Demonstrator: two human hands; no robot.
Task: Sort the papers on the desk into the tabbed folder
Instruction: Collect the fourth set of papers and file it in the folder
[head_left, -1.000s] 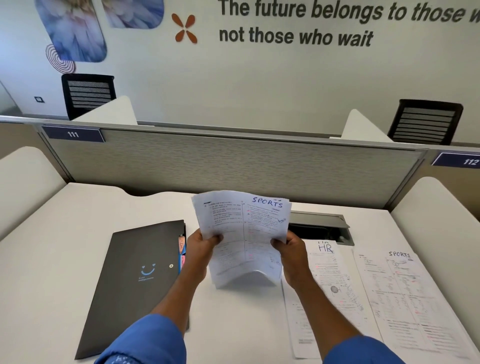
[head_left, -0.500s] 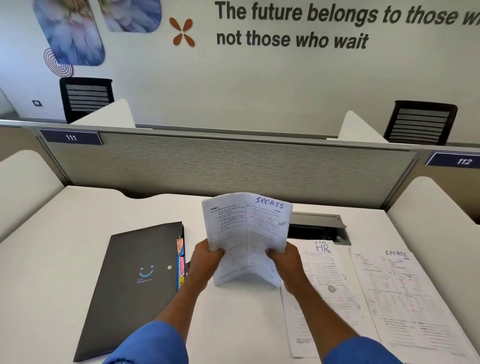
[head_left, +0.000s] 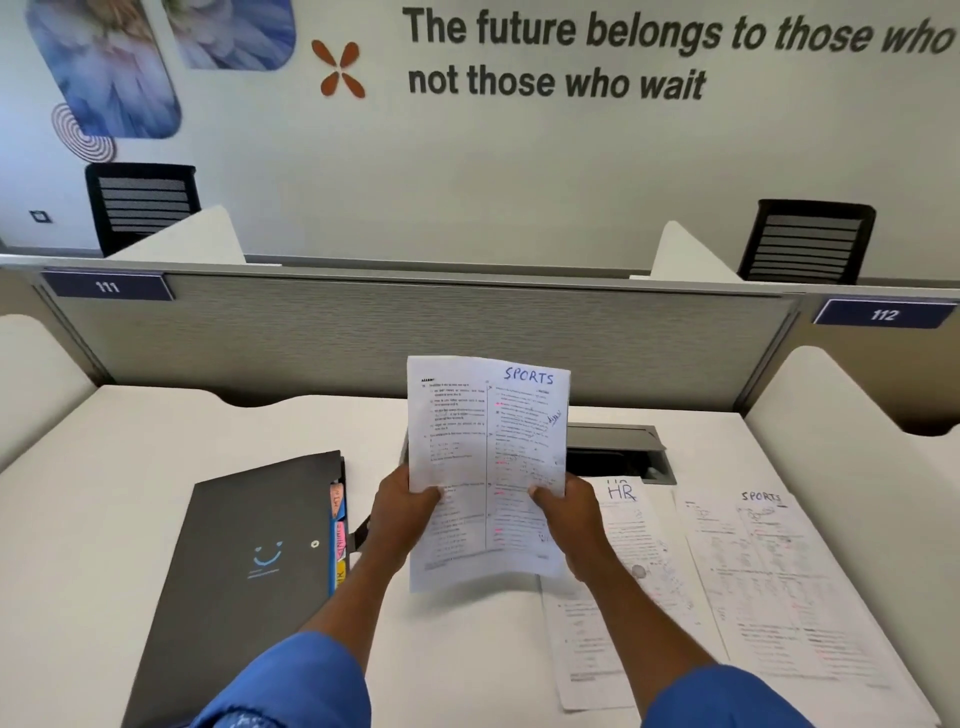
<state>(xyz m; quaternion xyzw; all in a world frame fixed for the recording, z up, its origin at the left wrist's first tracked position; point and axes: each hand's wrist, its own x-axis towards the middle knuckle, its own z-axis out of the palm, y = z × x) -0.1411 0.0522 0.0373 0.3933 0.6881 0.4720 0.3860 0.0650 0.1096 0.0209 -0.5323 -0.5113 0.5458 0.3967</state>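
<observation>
I hold a printed sheet marked SPORTS (head_left: 485, 441) upright above the middle of the desk. My left hand (head_left: 402, 512) grips its left edge and my right hand (head_left: 571, 517) grips its right edge, thumbs on the front. A dark tabbed folder (head_left: 249, 571) with a smile logo lies closed on the desk at the left, its coloured tabs (head_left: 338, 535) sticking out along its right side. On the desk to the right lie a sheet marked HR (head_left: 639, 582) and another marked SPORTS (head_left: 779, 587).
A grey cable hatch (head_left: 618, 449) stands open in the desk behind the papers. A grey partition (head_left: 363, 338) closes the back of the desk, with white side dividers (head_left: 841, 415) left and right. Two black chairs (head_left: 808, 241) stand beyond it.
The sheet has been drawn flatter and more upright between my hands, and both hands have moved closer together on its lower edges. The folder and the desk papers have not moved.
</observation>
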